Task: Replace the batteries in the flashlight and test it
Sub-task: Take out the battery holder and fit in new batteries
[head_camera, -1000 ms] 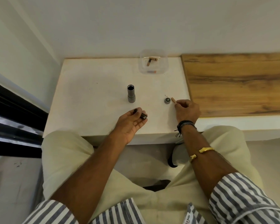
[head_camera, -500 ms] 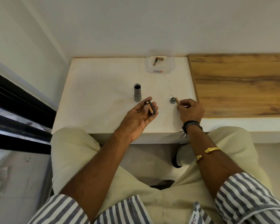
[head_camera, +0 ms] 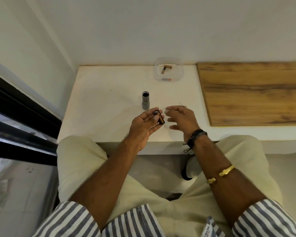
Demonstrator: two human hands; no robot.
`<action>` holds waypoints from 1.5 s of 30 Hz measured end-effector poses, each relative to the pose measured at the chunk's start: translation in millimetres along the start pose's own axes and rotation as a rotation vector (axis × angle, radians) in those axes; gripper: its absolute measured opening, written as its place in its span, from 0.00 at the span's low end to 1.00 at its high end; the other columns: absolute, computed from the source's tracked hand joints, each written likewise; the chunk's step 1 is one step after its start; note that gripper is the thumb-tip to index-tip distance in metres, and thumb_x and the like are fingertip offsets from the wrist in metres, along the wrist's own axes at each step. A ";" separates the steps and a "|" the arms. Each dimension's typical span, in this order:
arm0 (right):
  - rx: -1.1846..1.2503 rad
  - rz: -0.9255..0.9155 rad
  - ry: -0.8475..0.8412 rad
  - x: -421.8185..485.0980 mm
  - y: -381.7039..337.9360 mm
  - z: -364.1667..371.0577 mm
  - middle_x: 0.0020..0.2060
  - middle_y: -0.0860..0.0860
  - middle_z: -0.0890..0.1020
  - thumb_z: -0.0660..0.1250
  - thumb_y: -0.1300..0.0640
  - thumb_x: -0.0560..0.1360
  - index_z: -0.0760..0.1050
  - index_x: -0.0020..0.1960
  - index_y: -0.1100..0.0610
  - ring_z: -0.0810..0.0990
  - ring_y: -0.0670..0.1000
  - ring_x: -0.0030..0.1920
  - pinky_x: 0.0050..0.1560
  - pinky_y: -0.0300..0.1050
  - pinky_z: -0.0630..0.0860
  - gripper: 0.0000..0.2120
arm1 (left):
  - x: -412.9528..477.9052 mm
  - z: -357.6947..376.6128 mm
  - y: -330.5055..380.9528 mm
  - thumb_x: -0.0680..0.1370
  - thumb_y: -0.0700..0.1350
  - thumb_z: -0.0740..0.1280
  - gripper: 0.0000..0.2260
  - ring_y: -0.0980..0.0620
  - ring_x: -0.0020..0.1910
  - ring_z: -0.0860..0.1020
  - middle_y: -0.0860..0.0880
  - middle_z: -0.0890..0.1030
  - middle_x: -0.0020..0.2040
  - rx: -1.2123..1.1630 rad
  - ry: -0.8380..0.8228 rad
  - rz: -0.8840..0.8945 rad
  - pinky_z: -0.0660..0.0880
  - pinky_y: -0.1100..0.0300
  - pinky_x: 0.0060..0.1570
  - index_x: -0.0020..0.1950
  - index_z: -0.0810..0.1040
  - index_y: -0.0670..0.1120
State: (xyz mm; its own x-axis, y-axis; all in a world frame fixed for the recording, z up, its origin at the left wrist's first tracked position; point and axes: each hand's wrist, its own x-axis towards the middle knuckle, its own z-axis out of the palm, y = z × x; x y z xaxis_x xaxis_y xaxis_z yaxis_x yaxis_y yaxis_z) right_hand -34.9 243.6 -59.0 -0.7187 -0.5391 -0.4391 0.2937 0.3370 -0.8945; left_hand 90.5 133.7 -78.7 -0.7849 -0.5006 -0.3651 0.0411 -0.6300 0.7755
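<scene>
Surface: white counter (head_camera: 109,100) set in a corner of plain white walls, with a wood panel (head_camera: 255,93) covering its right part; your knees sit under its near edge.
Left hand: your left hand (head_camera: 141,124) lies palm up over the near part of the counter, fingers curled under the battery holder (head_camera: 161,119) and thumb pressed on top of it.
Holder axis: its long axis runs from far-left to near-right, close to flat, with the rounded end toward the flashlight. Amber cells show in it; you cannot tell how many slots are filled.
Right hand: your right hand (head_camera: 180,119) hovers just right of the holder, fingers spread wide and straight, with nothing visible in them. It is blurred, and contact with the holder cannot be made out.
Flashlight: the flashlight body (head_camera: 145,102) stands upright on the counter, dark open mouth up, just beyond your left fingertips.
Key relation: the tube's axis is upright and the holder's is nearly level, so you will likely have to tip the holder on end over the mouth. Your left hand is the nearer.
Around: a clear tub (head_camera: 178,77) at the far edge holds loose cells (head_camera: 166,68). A small dark part (head_camera: 183,106) peeks out beyond your right fingers, mostly hidden.
In the way: nothing lies between holder and tube mouth.
</scene>
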 end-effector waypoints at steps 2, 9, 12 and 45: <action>0.046 0.065 -0.133 -6.9 -1.5 6.4 0.49 0.49 0.87 0.74 0.52 0.74 0.84 0.54 0.50 0.85 0.51 0.52 0.45 0.46 0.82 0.09 | -1.1 -0.5 -0.1 0.78 0.35 0.68 0.13 0.42 0.58 0.82 0.43 0.84 0.58 0.028 0.009 0.013 0.79 0.47 0.59 0.61 0.80 0.43; 0.160 0.097 -0.166 -10.7 -2.5 7.6 0.52 0.60 0.85 0.72 0.61 0.76 0.82 0.55 0.57 0.84 0.58 0.54 0.58 0.56 0.82 0.08 | -3.9 -1.3 0.2 0.75 0.35 0.71 0.12 0.43 0.54 0.84 0.44 0.86 0.54 0.165 0.015 0.063 0.82 0.53 0.51 0.58 0.82 0.45; 0.202 0.103 -0.193 -11.9 -2.6 7.2 0.49 0.58 0.84 0.71 0.63 0.77 0.81 0.56 0.60 0.84 0.56 0.51 0.57 0.54 0.83 0.09 | -3.2 -2.8 0.4 0.75 0.36 0.72 0.12 0.43 0.53 0.84 0.44 0.86 0.53 0.248 0.016 0.103 0.82 0.49 0.53 0.58 0.82 0.45; 0.093 -0.014 -0.093 -9.3 -2.4 1.7 0.40 0.53 0.87 0.76 0.59 0.74 0.84 0.50 0.60 0.85 0.50 0.41 0.41 0.42 0.83 0.07 | -1.9 2.6 -5.6 0.75 0.35 0.73 0.14 0.44 0.50 0.85 0.43 0.86 0.51 0.343 0.108 0.202 0.82 0.52 0.50 0.60 0.81 0.40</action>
State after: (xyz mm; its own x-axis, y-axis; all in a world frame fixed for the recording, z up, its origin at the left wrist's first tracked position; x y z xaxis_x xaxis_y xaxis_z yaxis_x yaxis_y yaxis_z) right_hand -27.8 246.4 -53.0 -0.6629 -0.6139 -0.4287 0.3445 0.2583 -0.9026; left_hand 90.1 139.7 -81.0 -0.7123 -0.6647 -0.2255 -0.0346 -0.2876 0.9571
